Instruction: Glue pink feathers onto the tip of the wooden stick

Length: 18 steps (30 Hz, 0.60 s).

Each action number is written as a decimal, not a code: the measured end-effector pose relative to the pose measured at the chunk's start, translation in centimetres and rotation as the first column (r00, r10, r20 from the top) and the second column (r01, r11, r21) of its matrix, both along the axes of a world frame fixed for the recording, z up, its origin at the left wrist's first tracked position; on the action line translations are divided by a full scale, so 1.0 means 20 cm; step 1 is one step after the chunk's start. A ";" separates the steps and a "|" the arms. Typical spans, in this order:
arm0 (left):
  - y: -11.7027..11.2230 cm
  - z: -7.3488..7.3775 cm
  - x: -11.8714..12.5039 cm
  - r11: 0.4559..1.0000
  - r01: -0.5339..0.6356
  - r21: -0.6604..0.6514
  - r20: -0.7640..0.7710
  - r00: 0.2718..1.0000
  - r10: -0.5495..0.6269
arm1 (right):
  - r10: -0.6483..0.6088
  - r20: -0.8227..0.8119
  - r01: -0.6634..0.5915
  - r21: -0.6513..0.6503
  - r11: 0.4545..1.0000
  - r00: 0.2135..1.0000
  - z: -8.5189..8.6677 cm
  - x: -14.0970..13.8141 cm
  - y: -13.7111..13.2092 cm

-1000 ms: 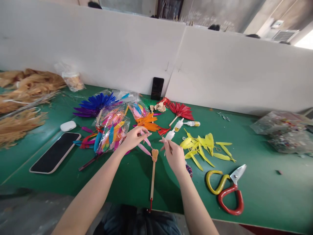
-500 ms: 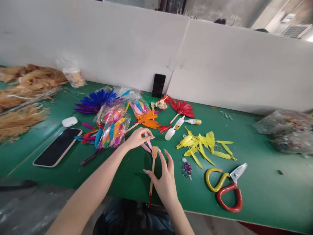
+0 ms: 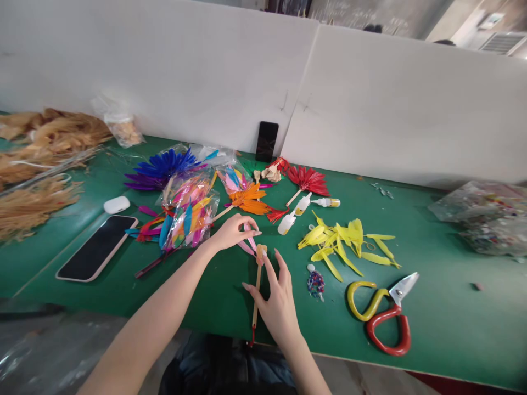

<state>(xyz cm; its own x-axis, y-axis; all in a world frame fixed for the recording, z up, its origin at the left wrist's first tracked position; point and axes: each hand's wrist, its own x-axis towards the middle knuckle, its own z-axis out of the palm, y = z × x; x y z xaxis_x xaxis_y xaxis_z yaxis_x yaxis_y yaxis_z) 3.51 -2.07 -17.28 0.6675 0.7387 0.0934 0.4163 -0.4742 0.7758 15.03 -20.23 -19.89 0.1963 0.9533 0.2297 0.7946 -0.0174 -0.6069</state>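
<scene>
While the left hand [image 3: 233,231] pinches a pink feather [image 3: 251,242], probably light and easily creased, the right hand [image 3: 279,302], fingers apart, touches a stiff-looking wooden stick [image 3: 256,307] on the surface [image 3: 444,312], best held by its shaft.

Counting one left hand [image 3: 233,232] and one right hand [image 3: 276,299], and beside these one wooden stick [image 3: 258,276] and two pink feathers [image 3: 246,248]. Also counting two phones [image 3: 96,248], three small bottles [image 3: 287,223], one pair of scissors [image 3: 397,307], one white case [image 3: 117,205], one loose bead pile [image 3: 315,283], one red feather fan [image 3: 308,181] and one orange feather fan [image 3: 249,199]. Seeing two white boards [image 3: 144,82]. Finding yellow feathers [image 3: 341,241] overlapping too much for an exact number.
</scene>
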 end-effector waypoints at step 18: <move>0.01 0.00 -0.01 0.999 0.036 0.010 -0.077 0.996 -0.035 | 0.017 0.030 -0.016 -0.027 1.000 0.999 0.02 0.01 0.00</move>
<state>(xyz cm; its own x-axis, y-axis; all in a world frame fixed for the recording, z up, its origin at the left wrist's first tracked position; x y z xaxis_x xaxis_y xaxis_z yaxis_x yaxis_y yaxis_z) 3.28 -1.86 -17.26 0.6986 0.7139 0.0488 0.4574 -0.4980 0.7367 15.18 -20.21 -19.57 0.1740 0.9622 0.2095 0.8129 -0.0203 -0.5821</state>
